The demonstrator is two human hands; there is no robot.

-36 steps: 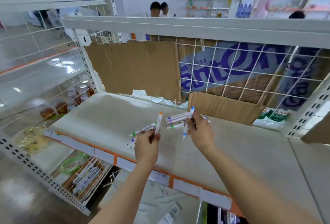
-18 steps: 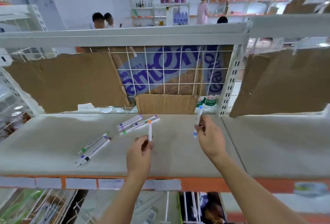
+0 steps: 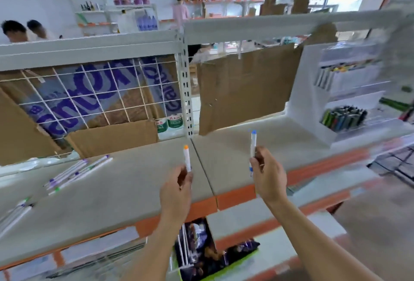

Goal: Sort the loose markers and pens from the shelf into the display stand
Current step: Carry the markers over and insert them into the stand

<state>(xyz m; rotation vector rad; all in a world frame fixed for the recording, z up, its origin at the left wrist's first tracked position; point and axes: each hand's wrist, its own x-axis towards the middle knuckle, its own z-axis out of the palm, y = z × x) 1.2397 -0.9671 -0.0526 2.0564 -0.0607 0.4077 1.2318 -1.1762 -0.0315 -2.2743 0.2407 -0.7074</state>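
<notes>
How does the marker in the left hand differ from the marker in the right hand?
The orange-capped marker has an orange tip; the blue-capped marker has blue at both ends. The left hand hides the orange one's lower end, while the blue one's pokes out below the right hand. The orange one sits lower in view. Both are white, roughly upright, pinched near the bottom.

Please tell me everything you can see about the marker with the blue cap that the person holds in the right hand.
The blue-capped marker is slim, with a white barrel that looks like plastic, a blue cap on top and a blue tip at the bottom. It stands nearly upright, above the grey shelf without touching it. The right hand pinches its lower half between fingers and thumb. Any print on the barrel is too blurred to read.
</notes>
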